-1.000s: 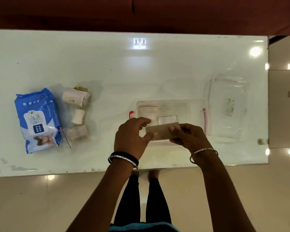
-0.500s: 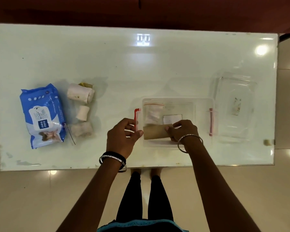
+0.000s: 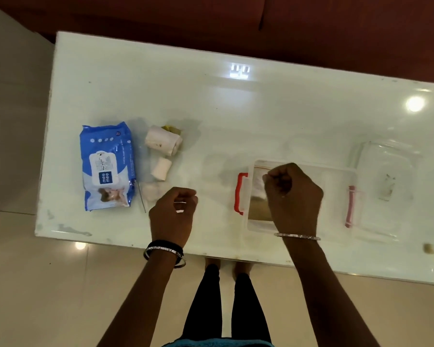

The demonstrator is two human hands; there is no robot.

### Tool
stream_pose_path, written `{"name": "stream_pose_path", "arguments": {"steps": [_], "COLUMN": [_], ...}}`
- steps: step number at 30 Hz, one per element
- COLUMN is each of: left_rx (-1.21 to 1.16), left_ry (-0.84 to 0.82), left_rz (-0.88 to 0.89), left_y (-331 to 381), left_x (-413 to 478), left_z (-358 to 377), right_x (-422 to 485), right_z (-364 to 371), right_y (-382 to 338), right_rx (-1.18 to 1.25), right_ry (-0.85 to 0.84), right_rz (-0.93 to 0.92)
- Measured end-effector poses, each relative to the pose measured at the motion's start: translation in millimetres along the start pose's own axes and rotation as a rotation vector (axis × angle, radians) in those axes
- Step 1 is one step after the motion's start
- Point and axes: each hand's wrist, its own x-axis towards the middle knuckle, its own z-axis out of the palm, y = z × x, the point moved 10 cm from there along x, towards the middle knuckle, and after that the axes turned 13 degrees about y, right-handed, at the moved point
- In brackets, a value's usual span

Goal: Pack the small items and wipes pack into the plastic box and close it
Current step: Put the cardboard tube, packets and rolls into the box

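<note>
A clear plastic box [image 3: 336,172] with a red latch [image 3: 241,194] on its left side stands near the table's front edge. A brown flat item [image 3: 259,209] and a small zip bag lie inside it. My right hand [image 3: 295,196] hovers over the box with its fingers curled in and nothing visible in them. My left hand [image 3: 172,214] is left of the box, fingers curled, empty, close to a cotton wad [image 3: 151,191]. A blue wipes pack [image 3: 107,166] lies at the left, with a large white roll [image 3: 163,141] and a small white roll [image 3: 162,169] beside it.
The clear lid [image 3: 388,156] lies to the right of the box, partly under its right edge. The glossy white table [image 3: 211,108] reflects ceiling lights. A thin stick lies by the wipes pack. My legs and feet stand at the table's front edge.
The brown item left my hands and now lies in the box. My left hand has moved left, away from the box and toward the small items. My right hand has closed above the box.
</note>
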Motion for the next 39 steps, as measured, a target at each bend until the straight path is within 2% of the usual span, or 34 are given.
{"name": "stream_pose_path", "arguments": {"steps": [4, 6, 8, 10, 12, 14, 20, 25, 30, 34, 37, 39], "left_rx": [0.073, 0.084, 0.05, -0.058, -0.241, -0.399, -0.553, -0.605, -0.627, -0.626, -0.65, -0.687], "left_ry": [0.241, 0.336, 0.392, 0.337, 0.223, 0.158, 0.129, 0.098, 0.103, 0.163, 0.148, 0.11], "left_rz": [-0.088, -0.222, -0.441, -0.765, -1.045, -1.152, -1.2, -1.211, -1.186, -1.157, -1.085, -1.005], "left_y": [-29.3, -50.6, -79.0, -111.9, -131.0, -135.7, -139.1, -141.5, -145.8, -149.8, -140.8, -127.0], "left_x": [19.5, 22.4, 19.4, 9.5, -1.8, -3.1, 11.0, 18.1, 21.4, 17.4, 14.3, 13.1], "left_z": [-45.3, -60.1, -65.6, -53.6, -33.7, -19.4, 1.0, 6.2, 1.1, -4.7, -4.5, -3.8], "right_x": [-10.9, -17.0, -24.2, -29.0, -29.3, -24.4, -22.6, -23.6, -20.4, -21.5, -26.5, -31.1], "right_z": [43.3, 77.9, 119.7, 158.1, 187.4, 206.9, 253.2, 258.6, 233.2, 181.9, 134.5, 110.5], "right_y": [-65.7, -84.3, -93.1, -94.0, -98.9, -106.1, -123.2, -123.6, -107.3, -92.1, -76.3, -62.1], "right_rx": [0.118, 0.115, 0.076, -0.02, -0.082, -0.083, -0.185, -0.216, -0.082, 0.064, 0.156, 0.225], "right_ry": [-0.084, -0.176, -0.322, -0.457, -0.523, -0.535, -0.59, -0.543, -0.434, -0.23, -0.106, -0.101], "right_rz": [-0.194, -0.231, -0.215, -0.196, -0.212, -0.232, -0.369, -0.422, -0.222, -0.069, 0.041, 0.151]}}
